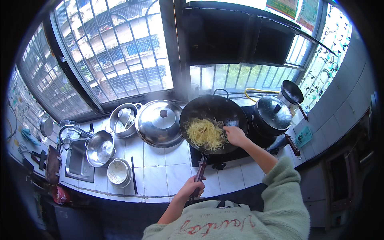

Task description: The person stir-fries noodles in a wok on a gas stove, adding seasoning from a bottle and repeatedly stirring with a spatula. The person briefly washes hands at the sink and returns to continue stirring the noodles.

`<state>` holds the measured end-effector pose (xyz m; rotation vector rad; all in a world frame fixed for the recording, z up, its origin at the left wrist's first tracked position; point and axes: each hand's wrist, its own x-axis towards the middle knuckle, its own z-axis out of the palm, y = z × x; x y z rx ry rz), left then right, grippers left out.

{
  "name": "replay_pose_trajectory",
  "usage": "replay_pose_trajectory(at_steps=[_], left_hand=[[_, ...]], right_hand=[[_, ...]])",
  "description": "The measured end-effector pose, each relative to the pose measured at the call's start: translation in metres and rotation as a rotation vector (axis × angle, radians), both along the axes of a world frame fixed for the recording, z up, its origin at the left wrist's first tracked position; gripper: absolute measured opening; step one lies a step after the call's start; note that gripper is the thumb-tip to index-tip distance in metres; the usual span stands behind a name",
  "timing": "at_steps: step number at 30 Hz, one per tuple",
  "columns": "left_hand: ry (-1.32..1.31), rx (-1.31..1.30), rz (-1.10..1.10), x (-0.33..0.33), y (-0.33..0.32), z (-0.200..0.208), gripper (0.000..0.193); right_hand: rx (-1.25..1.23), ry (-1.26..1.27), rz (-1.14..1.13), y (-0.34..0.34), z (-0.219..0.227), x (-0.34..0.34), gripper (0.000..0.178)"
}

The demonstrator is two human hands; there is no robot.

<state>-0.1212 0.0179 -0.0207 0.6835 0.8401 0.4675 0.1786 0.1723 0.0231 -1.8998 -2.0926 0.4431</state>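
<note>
A dark wok (236, 108) sits on the black stove (256, 150). Pale yellow shredded food (206, 134) is heaped in its left half, with faint steam above it. My left hand (190, 189) is wrapped around the end of the wok's long brown handle (201, 170), which points toward me. Over the right side of the wok, my right hand (236, 135) is closed, its fingertips at the edge of the shreds. Whatever it grips is hidden by the hand.
Right of the wok stands a glass-lidded pot (272, 114), with a small pan (292, 91) behind. Leftward are a large metal lid (158, 126), a steel pot (123, 120), stacked bowls (118, 172), dark chopsticks (134, 176), a metal basin (100, 148) and a sink (78, 160).
</note>
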Motion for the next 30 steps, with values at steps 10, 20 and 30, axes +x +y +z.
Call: replay_pose_trajectory(at_steps=[10,20,30], left_hand=[[-0.002,-0.01,-0.008,0.003,-0.001,0.005,0.049],[-0.024,-0.039,0.026,0.006,-0.001,0.006,0.049],[-0.04,-0.051,0.035,0.008,-0.003,0.004,0.048]], right_hand=[[0.234,-0.665,0.202,-0.135,0.122,0.037,0.049],[-0.053,-0.835,0.067,-0.15,0.207,0.02,0.034],[0.105,-0.916,0.053,-0.095,0.13,-0.02,0.013]])
